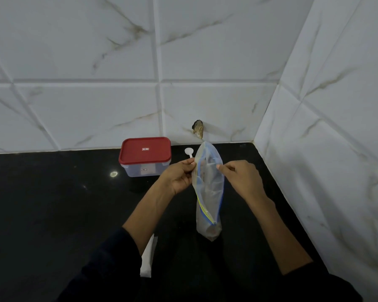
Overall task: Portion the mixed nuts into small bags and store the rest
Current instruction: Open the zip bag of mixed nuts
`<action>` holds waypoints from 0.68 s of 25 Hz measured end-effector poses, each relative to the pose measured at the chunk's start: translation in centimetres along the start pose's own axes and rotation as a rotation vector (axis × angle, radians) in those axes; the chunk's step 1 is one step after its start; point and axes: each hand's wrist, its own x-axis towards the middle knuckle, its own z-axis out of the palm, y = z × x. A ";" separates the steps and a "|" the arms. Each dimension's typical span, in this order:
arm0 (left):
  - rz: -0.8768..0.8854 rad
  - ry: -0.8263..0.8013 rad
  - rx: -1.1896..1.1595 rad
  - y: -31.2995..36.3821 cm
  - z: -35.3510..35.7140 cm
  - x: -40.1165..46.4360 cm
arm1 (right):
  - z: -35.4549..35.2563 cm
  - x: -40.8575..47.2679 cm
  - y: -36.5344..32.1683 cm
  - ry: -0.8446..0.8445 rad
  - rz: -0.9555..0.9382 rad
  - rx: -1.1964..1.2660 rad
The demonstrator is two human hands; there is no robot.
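I held the zip bag (208,188) above the counter, its length running twelve to six, my left hand (179,176) pinching its nine o'clock edge, my right hand (240,176) its three o'clock edge.

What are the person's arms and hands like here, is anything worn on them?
Both hands, the left hand and the right hand, are bare: no gloves, and no rings or watch that I can see. Both forearms are uncovered. Dark sleeves, navy or black, are pushed up toward the elbows, the left sleeve showing more clearly than the right sleeve.
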 end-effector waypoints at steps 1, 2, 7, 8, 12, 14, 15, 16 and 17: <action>-0.002 0.009 0.004 -0.1 0.0 0.2 | 0.1 -0.1 -0.1 -0.022 0.015 -0.003; -0.004 0.019 0.003 -0.2 0.0 0.4 | 0.1 -0.2 -0.3 -0.056 0.052 0.061; 0.040 0.073 0.083 -0.4 0.4 -0.4 | -0.5 -0.6 -0.4 -0.438 0.446 1.303; 0.102 0.123 0.238 -0.6 0.6 -0.9 | -0.3 -0.6 -0.2 -0.439 0.494 1.428; 0.245 0.188 0.978 -1.4 1.2 -3.5 | 0.4 -0.3 0.0 -0.377 0.489 1.421; 0.158 0.152 1.086 -1.8 1.1 -4.6 | 0.3 -0.4 0.0 -0.340 0.454 1.365; 0.121 0.144 1.074 -2.0 1.1 -5.1 | 0.2 -0.5 0.0 -0.316 0.440 1.347; 0.089 0.130 1.025 -2.1 1.1 -5.5 | 0.2 -0.6 -0.1 -0.295 0.427 1.327; 0.065 0.115 0.953 -2.2 1.1 -5.8 | 0.3 -0.7 -0.3 -0.274 0.418 1.282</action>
